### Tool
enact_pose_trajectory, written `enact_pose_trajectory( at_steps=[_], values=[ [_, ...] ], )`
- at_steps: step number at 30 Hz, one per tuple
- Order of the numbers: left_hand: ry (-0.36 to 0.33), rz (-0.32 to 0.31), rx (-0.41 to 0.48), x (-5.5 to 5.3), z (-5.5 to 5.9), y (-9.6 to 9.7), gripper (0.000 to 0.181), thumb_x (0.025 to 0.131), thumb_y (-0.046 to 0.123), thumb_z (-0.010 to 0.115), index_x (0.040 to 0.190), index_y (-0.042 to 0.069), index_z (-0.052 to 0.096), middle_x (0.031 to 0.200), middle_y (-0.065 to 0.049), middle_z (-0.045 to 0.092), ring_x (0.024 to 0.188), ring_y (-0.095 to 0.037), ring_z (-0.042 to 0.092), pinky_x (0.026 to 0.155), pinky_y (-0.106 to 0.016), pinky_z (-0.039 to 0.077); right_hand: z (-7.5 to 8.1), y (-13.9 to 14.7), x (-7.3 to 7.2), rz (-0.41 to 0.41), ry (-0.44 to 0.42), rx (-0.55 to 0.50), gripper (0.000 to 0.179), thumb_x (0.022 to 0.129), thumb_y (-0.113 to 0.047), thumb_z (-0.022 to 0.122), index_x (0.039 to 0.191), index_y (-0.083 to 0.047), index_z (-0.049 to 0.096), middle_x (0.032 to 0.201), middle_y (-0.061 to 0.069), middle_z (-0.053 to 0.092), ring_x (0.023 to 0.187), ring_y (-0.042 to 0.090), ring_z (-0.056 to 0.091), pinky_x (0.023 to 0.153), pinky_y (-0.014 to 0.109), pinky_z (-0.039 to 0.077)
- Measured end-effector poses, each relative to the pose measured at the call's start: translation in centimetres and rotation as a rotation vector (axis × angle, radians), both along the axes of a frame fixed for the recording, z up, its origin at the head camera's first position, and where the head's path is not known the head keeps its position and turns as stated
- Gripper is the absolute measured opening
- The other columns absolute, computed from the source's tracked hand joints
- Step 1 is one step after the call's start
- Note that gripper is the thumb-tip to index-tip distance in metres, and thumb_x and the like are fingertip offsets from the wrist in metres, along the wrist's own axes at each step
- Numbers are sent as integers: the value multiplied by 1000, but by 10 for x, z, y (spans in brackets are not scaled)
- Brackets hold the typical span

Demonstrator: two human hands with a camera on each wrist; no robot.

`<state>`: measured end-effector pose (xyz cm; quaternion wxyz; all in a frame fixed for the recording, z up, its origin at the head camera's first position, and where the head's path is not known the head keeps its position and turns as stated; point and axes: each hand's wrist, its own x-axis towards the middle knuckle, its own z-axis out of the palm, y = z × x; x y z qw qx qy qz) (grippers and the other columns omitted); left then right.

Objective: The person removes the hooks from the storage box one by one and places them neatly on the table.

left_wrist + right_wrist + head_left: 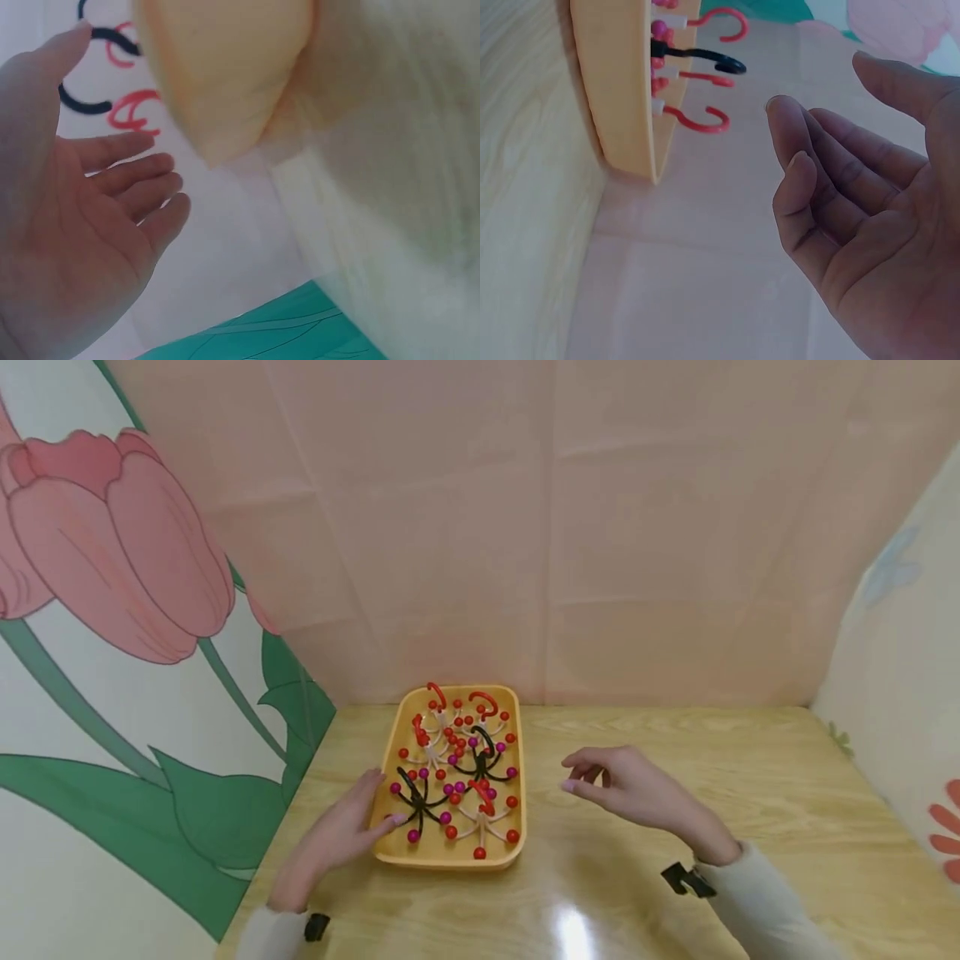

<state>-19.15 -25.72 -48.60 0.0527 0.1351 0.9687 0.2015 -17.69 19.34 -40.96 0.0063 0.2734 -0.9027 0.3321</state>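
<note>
A yellow plastic tray (450, 864) stands on the table, holding several spider-shaped hangers with ball-tipped arms and a curved hook on top. Black hangers with magenta balls include one (418, 803) at the front left; a white hanger (482, 820) with red balls and a red hook lies front right. My left hand (341, 831) is at the tray's left side, thumb over the rim, fingers loosely extended. In the left wrist view its fingers are beside the tray wall (217, 75). Right of the tray, my right hand (637, 785) hovers with loosely bent fingers, holding nothing.
The wooden table (660, 893) extends to both sides of the tray. A pinkish cloth backdrop (600, 568) rises right behind the tray. Tulip-printed panel (112, 552) borders the left, and a flowered panel (915, 693) borders the right. Each wrist wears a black strap.
</note>
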Motion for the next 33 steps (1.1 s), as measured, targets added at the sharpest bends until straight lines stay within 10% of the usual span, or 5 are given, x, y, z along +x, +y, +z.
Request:
enact_pose_trajectory(
  at_steps=[14, 33],
  values=[
    [48, -8, -122, 7, -33, 7, 110, 97, 77, 50, 168, 4, 7, 178, -14, 1, 166, -36, 8, 133, -54, 20, -23, -38, -9, 126, -71, -9, 33, 102, -36, 70, 120, -8, 75, 96, -4, 79, 84, 2, 69, 69, 21, 57],
    [109, -68, -266, 11, -38, 5, 120, 90, 81, 56, 168, 0, 11, 177, -19, 4, 166, -37, 8, 134, -53, 18, -35, -91, -18, 198, -68, 41, 32, 99, -33, 74, 116, -7, 77, 92, -3, 79, 79, -1, 69, 75, 20, 59]
  ],
)
